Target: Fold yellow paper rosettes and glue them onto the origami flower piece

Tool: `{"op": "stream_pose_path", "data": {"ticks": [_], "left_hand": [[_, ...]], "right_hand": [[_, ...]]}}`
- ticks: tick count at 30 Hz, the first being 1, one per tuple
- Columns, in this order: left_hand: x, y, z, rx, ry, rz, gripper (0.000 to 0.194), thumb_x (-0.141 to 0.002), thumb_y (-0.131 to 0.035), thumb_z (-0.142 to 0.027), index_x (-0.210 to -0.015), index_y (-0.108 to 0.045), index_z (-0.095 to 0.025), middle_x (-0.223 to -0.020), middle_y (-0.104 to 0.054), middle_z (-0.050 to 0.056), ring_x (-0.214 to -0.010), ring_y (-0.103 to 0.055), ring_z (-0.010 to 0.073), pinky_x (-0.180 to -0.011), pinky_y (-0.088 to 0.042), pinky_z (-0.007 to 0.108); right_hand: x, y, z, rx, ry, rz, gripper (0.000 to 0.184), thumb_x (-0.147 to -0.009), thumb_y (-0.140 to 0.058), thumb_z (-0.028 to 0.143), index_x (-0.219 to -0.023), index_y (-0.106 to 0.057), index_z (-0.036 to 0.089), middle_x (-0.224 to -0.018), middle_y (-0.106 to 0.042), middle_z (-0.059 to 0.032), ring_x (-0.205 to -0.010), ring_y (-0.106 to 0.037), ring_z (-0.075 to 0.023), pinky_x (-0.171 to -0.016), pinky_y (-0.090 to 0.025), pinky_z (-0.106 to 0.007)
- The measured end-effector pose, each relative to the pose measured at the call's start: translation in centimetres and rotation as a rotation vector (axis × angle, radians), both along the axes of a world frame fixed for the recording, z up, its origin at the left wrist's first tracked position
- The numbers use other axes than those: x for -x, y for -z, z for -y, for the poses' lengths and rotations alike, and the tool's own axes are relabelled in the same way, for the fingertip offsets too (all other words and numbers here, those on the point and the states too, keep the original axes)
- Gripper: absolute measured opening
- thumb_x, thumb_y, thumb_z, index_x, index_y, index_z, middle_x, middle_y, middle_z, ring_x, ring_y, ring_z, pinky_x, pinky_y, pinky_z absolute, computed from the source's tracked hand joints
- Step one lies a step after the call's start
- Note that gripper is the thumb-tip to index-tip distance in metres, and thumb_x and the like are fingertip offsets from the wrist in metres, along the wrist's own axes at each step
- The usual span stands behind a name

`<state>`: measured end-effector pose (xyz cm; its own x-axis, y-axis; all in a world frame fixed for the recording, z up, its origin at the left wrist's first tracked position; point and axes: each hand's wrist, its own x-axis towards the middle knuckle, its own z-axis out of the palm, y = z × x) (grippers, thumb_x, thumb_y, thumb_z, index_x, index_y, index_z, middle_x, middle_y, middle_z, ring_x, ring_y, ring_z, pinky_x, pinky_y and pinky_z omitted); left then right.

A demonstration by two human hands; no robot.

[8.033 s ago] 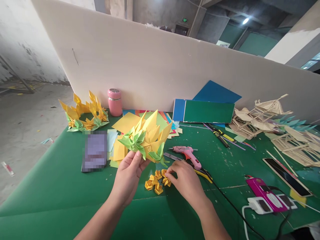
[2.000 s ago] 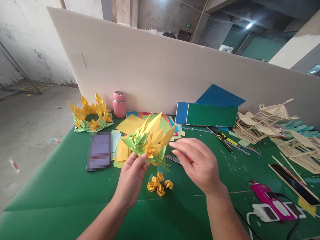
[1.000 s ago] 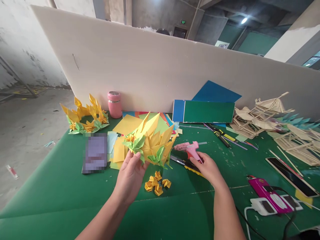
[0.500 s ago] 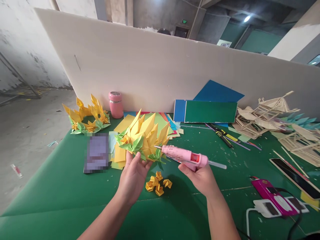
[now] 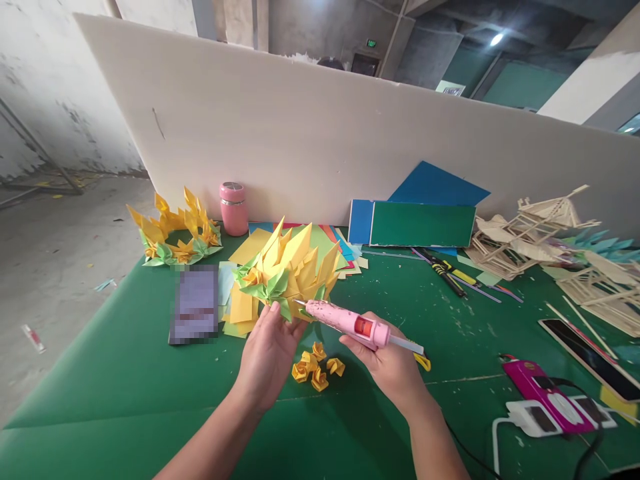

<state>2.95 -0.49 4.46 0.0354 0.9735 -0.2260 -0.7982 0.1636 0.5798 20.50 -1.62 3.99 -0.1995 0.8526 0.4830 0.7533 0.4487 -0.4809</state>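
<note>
We can't see the base of the paper flower cluster [image 5: 287, 270]; the left hand [image 5: 267, 357] covers it. The right hand [image 5: 393, 367] hides the glue gun [image 5: 350, 322] grip and trigger. Flat card [image 5: 194, 303] left of the cluster is blurred, unreadable. Stick models [image 5: 530, 233] and phone [image 5: 593, 360] run off the right edge.

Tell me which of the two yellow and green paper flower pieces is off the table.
The paper flower piece in the left hand; the other flower piece lies by the pink cup.
</note>
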Motion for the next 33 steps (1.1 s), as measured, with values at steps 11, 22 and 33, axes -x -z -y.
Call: {"op": "stream_pose_path", "data": {"ticks": [11, 22, 33], "left_hand": [[0.0, -0.4, -0.1, -0.017, -0.012, 0.042, 0.010, -0.081, -0.065, -0.028, -0.075, -0.066, -0.021, -0.078, -0.072, -0.001, -0.076, -0.066, 0.0144, -0.094, -0.047, 0.035], [0.0, -0.5, 0.0, 0.002, -0.006, 0.050, 0.013, -0.085, -0.059, -0.025, -0.094, -0.068, -0.021, -0.094, -0.074, 0.003, -0.084, -0.067, 0.0168, -0.094, -0.048, 0.035], [0.0, -0.1, -0.1, 0.000, -0.047, -0.025, 0.006, -0.081, -0.064, -0.027, -0.083, -0.069, -0.023, -0.098, -0.072, 0.003, -0.100, -0.064, 0.0188, -0.088, -0.052, 0.028]], "right_hand": [[-0.5, -0.3, 0.3, 0.045, -0.011, -0.077, 0.029, -0.092, -0.047, 0.047, -0.096, -0.060, 0.020, -0.081, -0.070, -0.0049, -0.072, -0.066, -0.0203, -0.061, -0.050, -0.027], [-0.4, 0.0, 0.1, -0.048, 0.089, 0.009, 0.035, -0.092, -0.043, 0.050, -0.077, -0.056, 0.021, -0.065, -0.065, -0.0026, -0.056, -0.061, -0.0177, -0.050, -0.043, -0.025], [-1.2, -1.4, 0.9, -0.130, 0.021, 0.162, 0.017, -0.091, -0.043, 0.028, -0.096, -0.057, 0.021, -0.082, -0.071, -0.0058, -0.070, -0.066, -0.0201, -0.055, -0.045, -0.027]]}}
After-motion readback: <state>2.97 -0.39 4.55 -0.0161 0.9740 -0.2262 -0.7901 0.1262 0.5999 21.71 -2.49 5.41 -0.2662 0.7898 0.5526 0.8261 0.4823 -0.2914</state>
